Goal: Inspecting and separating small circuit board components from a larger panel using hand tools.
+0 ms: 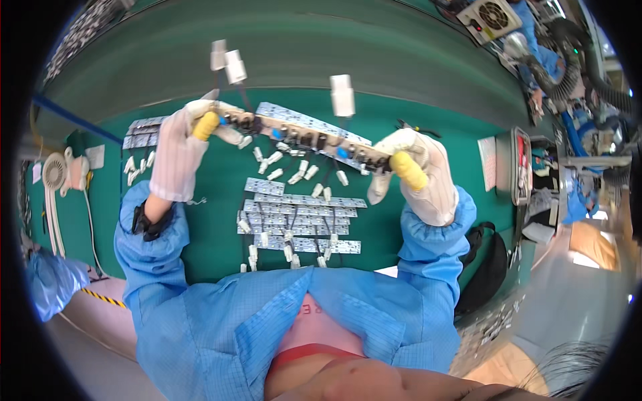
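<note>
My left hand (182,150), in a white glove with a yellow finger cover, grips the left end of a long, narrow circuit board (311,138). The opposite end is pinched in my right hand (428,172), gloved the same way. Held up above the green mat and slanting down to the right, the board carries blue and black components. Wires with white plug connectors (342,97) stick out from its far side. Behind it lie silver LED strip boards (294,115), partly hidden. More LED strips (297,217) lie in rows nearer my body, with small white connectors on their wires.
Another LED strip pile (142,137) sits at the left. A white fan (57,172) stands at the far left, and pliers (421,130) lie beyond my right hand. At right are a metal tray (521,167), a pink-white sheet (487,164) and a black bag (486,267).
</note>
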### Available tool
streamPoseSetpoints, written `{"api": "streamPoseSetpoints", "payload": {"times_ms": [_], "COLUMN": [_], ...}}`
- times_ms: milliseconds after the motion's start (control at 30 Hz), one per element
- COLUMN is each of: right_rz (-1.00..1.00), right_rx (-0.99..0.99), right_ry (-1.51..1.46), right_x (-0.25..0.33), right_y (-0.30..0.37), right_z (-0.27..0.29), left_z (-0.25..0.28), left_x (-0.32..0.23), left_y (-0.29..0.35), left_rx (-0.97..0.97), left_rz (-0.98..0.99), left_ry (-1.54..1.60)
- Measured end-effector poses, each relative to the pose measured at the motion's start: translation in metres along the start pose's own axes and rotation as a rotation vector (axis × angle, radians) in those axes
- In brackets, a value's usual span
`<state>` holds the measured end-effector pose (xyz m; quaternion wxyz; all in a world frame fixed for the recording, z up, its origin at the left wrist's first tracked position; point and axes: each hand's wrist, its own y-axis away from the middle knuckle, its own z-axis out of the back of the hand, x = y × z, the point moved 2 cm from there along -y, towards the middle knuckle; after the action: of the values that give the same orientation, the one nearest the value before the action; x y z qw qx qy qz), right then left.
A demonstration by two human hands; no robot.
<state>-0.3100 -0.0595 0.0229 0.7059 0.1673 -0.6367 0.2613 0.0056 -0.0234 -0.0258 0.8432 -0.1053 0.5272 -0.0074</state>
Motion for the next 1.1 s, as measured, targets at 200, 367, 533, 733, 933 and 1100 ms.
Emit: {"api": "streamPoseSetpoints", "payload": {"times_ms": [200, 367, 533, 733, 933, 1100], "right_rz": [0.024, -0.072, -0.168, -0.114, 0.055, 0.114], "right_rx": [-0.057, -0.035, -0.020, -0.009, 0.107, 0.170], "right_ry": [-0.228, -0.361, -0.384, -0.353, 0.427, 1.316], "right_x": [-0.012, -0.029, -0.038, -0.032, -0.049, -0.084], "right_y": [-0.008, -0.014, -0.016, -0.025, -0.031, -0.031], "right_z": [0.006, 0.011, 0.013, 0.002, 0.015, 0.020], "left_z": [-0.005, 0.008, 0.008, -0.011, 0.067, 0.137], "left_x": [-0.015, -0.018, -0.025, -0.018, 0.009, 0.100], "left_y": [-0.002, 0.009, 0.013, 0.012, -0.007, -0.008], "left_rx": [-0.074, 0.019, 0.057, 0.184, -0.341, -0.281], "left_rz": [-0.095, -0.139, -0.212, -0.070, -0.011, 0.178], "left_ry": [0.066, -0.313, -0.162, 0.831, -0.077, -0.392]}}
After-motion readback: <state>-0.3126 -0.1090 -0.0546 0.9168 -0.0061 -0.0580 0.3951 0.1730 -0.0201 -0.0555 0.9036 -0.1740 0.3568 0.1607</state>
